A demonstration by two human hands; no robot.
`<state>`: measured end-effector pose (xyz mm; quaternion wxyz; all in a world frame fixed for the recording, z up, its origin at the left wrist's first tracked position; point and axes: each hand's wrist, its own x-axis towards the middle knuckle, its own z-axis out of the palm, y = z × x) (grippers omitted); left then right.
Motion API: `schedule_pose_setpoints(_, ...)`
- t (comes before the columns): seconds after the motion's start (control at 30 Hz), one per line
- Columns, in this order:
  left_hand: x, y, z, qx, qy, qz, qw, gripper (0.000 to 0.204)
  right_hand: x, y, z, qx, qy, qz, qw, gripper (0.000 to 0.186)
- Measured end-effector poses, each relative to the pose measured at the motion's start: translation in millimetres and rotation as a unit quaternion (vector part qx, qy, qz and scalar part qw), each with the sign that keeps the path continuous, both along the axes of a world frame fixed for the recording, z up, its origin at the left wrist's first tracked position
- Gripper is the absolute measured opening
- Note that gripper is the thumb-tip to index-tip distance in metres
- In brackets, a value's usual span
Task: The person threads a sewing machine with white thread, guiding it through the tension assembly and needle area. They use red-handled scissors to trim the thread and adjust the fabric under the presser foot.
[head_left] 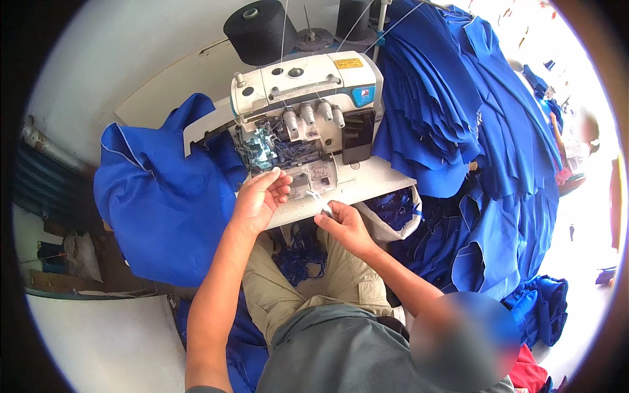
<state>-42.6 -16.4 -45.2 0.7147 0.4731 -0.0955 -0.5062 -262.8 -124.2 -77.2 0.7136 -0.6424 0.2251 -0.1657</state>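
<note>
A white overlock sewing machine (pixel 304 85) has its front cover swung open, exposing metal looper parts (pixel 288 147). My left hand (pixel 265 196) is just below these parts, palm up, fingers curled and thumb near the fingertips; whatever is between them is too small to make out. My right hand (pixel 341 226), at the bed's front edge, grips a small white-and-metal tool (pixel 318 198), pointed toward the machine. Blue fabric (pixel 154 196) is bunched at the machine's left.
Black thread cones (pixel 254 33) stand behind the machine. Stacked blue cut pieces (pixel 426 105) hang at the right, above a white sack (pixel 409 226) of blue scraps. A white board (pixel 98 340) lies at lower left. Another person (pixel 573 147) appears at far right.
</note>
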Motion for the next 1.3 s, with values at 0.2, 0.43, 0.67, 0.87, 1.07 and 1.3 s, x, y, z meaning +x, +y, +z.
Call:
schedule_pose_setpoints(0.2, -5.8, -3.1, 10.5, 0.032, -0.065, 0.031, 0.997, 0.022, 25.9, 2.4, 22.7, -0.097, 0.005, -0.127, 0.987, 0.016)
schedule_pose_setpoints(0.43, -2.0, -5.8, 6.2, 0.025, -0.063, 0.027, 0.997, 0.02, 60.6, 3.1, 45.7, -0.302, 0.029, -0.126, 0.944, 0.027)
schedule_pose_setpoints(0.67, -6.5, -10.8, 6.7, 0.03, -0.055, 0.04, 0.997, 0.019, 73.9, 3.2, 37.0, -0.362, 0.055, -0.148, 0.919, 0.023)
schedule_pose_setpoints(0.87, -8.0, -12.6, 5.9, 0.031, -0.05, 0.052, 0.997, 0.02, 75.5, -1.6, 34.5, -0.309, 0.03, -0.141, 0.94, 0.02)
schedule_pose_setpoints(1.07, -6.7, -11.3, 5.8, 0.057, -0.048, 0.027, 0.997, 0.023, 78.8, -7.8, 31.6, -0.166, -0.011, -0.131, 0.977, 0.02)
schedule_pose_setpoints(1.3, -31.8, 0.5, 21.1, 0.083, -0.608, 0.169, 0.771, 0.016, 78.0, -29.2, 38.1, 0.001, -0.028, -0.089, 0.996, 0.012)
